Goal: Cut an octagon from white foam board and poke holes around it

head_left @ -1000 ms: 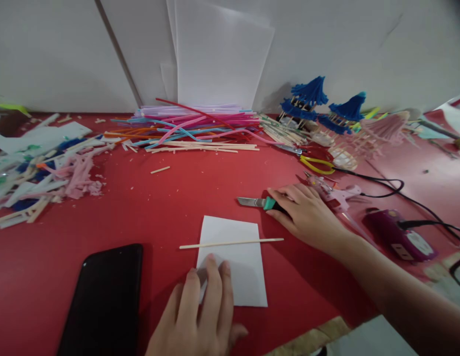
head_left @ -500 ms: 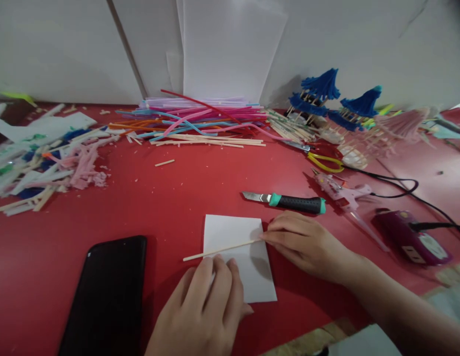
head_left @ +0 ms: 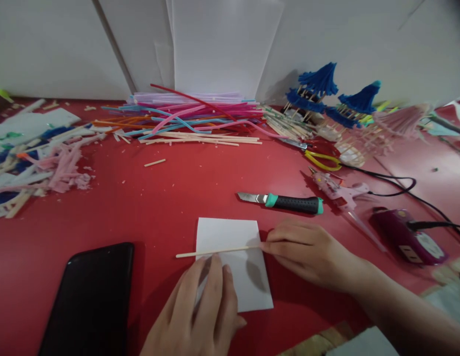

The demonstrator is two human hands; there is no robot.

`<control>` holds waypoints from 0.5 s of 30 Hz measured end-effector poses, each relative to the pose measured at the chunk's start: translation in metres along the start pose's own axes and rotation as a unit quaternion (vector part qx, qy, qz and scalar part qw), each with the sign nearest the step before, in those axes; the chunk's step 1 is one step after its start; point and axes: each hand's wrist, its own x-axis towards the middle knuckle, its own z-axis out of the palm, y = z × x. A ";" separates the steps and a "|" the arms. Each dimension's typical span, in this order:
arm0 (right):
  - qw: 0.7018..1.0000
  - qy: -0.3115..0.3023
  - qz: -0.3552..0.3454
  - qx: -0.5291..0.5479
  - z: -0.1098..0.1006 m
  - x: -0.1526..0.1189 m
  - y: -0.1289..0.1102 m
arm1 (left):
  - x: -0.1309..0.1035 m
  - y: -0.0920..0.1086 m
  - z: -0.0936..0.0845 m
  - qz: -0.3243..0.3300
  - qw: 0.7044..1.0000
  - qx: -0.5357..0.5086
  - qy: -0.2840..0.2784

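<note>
A thin pale wooden stick (head_left: 222, 251) lies nearly level across a small white sheet of paper (head_left: 230, 230), its left end jutting past the paper's edge. My right hand (head_left: 307, 247) pinches the stick's right end between thumb and fingers at the paper's right side. My left hand (head_left: 200, 304) rests over the paper's lower left part, fingers stretched out and slightly apart, fingertips just below the stick. Whether those fingertips touch the stick I cannot tell. Beyond my right hand lies a utility knife (head_left: 279, 201) with its blade out, pointing left.
A black phone (head_left: 91, 296) lies left on the red table (head_left: 170, 198). Coloured pipe cleaners (head_left: 200, 111) and scraps (head_left: 48, 158) sit further back. To the right are scissors (head_left: 322, 160), a glue gun (head_left: 337, 190), a purple power adapter (head_left: 409, 237) and blue-roofed models (head_left: 318, 86).
The stick has turned from a slant to nearly level, its right end still in my right hand. My left hand stays on the paper. The whole view has shifted slightly.
</note>
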 end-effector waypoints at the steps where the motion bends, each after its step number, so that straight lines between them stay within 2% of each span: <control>1: 1.000 0.003 -0.003 0.003 0.000 0.001 0.000 | 0.000 0.000 0.000 0.003 1.000 0.005 -0.001; 8: 1.000 -0.015 0.006 0.018 0.002 -0.001 -0.001 | 0.000 0.002 -0.001 0.009 1.000 0.009 0.005; 15: 1.000 -0.008 -0.005 0.015 0.003 0.000 -0.001 | 0.002 -0.002 -0.006 0.002 1.000 0.001 -0.018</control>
